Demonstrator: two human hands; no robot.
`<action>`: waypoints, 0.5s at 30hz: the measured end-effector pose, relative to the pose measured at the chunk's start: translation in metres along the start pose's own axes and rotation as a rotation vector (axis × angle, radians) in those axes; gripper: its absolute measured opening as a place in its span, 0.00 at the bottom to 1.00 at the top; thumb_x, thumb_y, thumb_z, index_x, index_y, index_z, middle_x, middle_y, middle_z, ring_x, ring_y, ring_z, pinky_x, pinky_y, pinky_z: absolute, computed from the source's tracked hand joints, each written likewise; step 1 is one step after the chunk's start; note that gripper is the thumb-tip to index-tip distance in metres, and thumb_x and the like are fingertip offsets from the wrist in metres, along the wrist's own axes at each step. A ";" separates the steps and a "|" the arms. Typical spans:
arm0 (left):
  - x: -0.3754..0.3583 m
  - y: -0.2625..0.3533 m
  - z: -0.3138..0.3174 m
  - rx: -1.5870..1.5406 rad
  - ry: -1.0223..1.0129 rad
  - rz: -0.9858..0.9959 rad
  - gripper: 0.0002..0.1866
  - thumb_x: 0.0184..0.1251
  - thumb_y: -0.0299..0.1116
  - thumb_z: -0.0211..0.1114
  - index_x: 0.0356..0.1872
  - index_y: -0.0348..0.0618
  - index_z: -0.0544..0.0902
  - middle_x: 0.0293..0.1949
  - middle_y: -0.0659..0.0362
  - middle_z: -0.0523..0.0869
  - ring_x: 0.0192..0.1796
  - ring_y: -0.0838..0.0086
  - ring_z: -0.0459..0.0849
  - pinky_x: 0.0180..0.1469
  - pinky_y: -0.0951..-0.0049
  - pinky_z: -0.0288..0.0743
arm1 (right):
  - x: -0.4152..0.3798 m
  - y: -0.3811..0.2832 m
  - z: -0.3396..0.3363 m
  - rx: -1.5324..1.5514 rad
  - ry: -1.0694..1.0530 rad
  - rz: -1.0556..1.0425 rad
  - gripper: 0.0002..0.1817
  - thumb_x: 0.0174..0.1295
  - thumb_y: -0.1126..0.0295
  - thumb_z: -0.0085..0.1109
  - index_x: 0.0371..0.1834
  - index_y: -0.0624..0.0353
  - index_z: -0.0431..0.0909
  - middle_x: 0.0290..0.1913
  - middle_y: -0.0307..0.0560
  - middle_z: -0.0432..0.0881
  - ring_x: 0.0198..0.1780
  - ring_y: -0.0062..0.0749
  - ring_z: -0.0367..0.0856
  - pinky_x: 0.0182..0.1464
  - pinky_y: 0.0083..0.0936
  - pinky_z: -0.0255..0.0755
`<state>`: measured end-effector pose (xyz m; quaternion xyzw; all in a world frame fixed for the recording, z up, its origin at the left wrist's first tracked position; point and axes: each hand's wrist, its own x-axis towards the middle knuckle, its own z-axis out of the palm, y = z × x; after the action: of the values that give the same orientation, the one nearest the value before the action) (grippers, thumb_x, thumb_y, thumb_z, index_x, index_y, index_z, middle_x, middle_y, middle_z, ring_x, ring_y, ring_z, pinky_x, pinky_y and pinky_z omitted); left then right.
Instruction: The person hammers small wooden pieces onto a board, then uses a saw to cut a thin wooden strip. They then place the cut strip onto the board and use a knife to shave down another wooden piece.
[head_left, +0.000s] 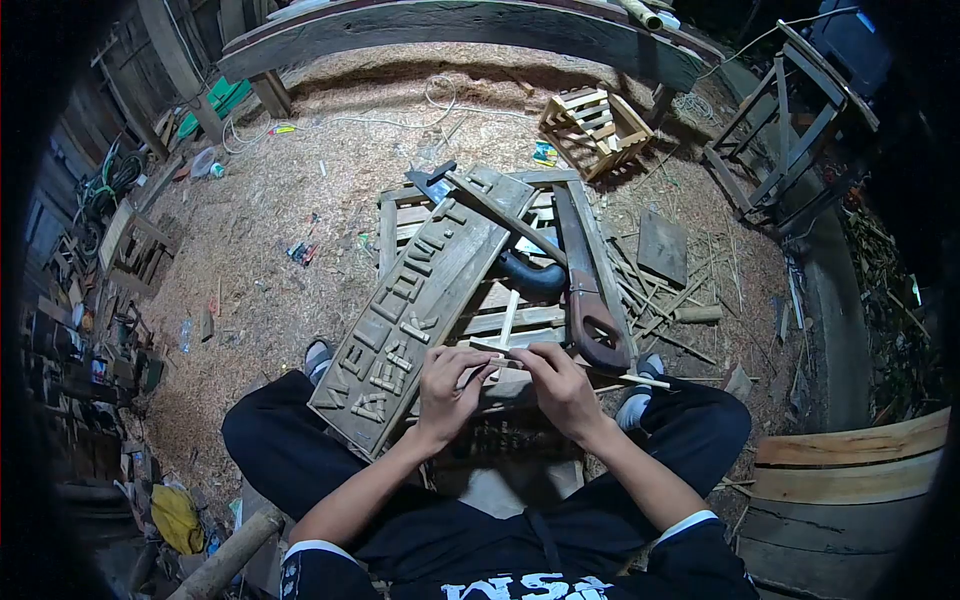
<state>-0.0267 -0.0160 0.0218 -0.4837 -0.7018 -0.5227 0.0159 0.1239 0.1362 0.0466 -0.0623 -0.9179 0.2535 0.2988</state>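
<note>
Wooden strip (508, 363) sits between left hand (450, 388) and right hand (560, 388), both pinched nearly closed on it, above the slatted crate (538, 316); probably being positioned, which calls for steady fingertips next.

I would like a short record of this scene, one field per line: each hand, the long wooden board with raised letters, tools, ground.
Left hand: pinching small thin pieces, too small to identify
Right hand: fingertips near the left's, also pinching
Long wooden board with raised letters: lying diagonally
Tools: wooden-handled hammer with dark head across the board's far end; handsaw with brown handle to its right
Ground: tan wood shavings; slatted wooden crate farther off
</note>
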 end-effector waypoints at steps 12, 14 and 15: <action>0.003 0.002 -0.021 0.140 -0.054 -0.032 0.11 0.65 0.29 0.76 0.48 0.46 0.90 0.47 0.61 0.91 0.59 0.65 0.85 0.65 0.58 0.65 | 0.006 -0.014 0.001 -0.121 -0.174 0.089 0.20 0.63 0.82 0.60 0.59 0.60 0.79 0.43 0.55 0.75 0.42 0.54 0.82 0.41 0.44 0.78; 0.006 0.000 -0.031 0.173 -0.095 -0.048 0.13 0.65 0.31 0.76 0.50 0.46 0.89 0.51 0.59 0.91 0.63 0.63 0.83 0.67 0.57 0.63 | 0.006 -0.013 0.004 -0.120 -0.173 0.088 0.20 0.63 0.81 0.60 0.59 0.59 0.79 0.43 0.56 0.75 0.42 0.54 0.82 0.41 0.45 0.78; 0.010 -0.003 -0.037 0.258 -0.082 -0.039 0.20 0.62 0.35 0.78 0.55 0.46 0.88 0.57 0.57 0.88 0.68 0.61 0.79 0.70 0.54 0.60 | 0.007 -0.012 0.007 -0.117 -0.191 0.101 0.20 0.64 0.80 0.60 0.60 0.59 0.79 0.43 0.56 0.75 0.42 0.55 0.82 0.41 0.45 0.78</action>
<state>-0.0519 -0.0370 0.0412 -0.4850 -0.7724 -0.4083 0.0392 0.1147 0.1245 0.0513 -0.1015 -0.9512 0.2189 0.1924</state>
